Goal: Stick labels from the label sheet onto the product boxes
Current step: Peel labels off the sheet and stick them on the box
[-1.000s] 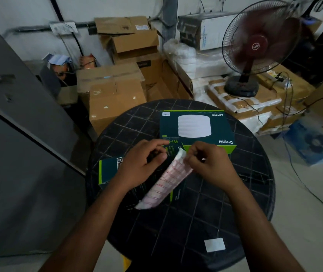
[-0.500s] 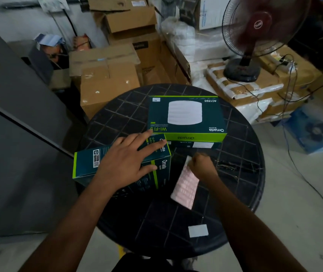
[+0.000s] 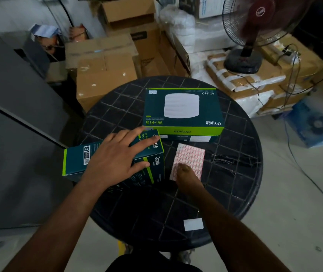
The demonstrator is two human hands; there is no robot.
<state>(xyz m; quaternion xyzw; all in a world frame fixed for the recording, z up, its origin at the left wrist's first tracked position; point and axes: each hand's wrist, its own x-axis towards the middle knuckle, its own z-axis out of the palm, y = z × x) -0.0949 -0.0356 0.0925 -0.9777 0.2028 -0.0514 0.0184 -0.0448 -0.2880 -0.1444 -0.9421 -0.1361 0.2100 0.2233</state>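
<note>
Sheet (image 3: 189,160) now flat on table (image 3: 235,193), right hand (image 3: 188,179) resting on it, fingers hidden, grip unclear. Left hand (image 3: 117,156) moved onto box (image 3: 149,161), fingers spread flat. Label placement likely next.

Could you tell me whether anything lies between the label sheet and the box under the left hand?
Nothing visible does. The label sheet lies flat on the black table, just right of the smaller box, with only bare tabletop between them. The left hand rests on that box; the right hand is on the sheet.
</note>
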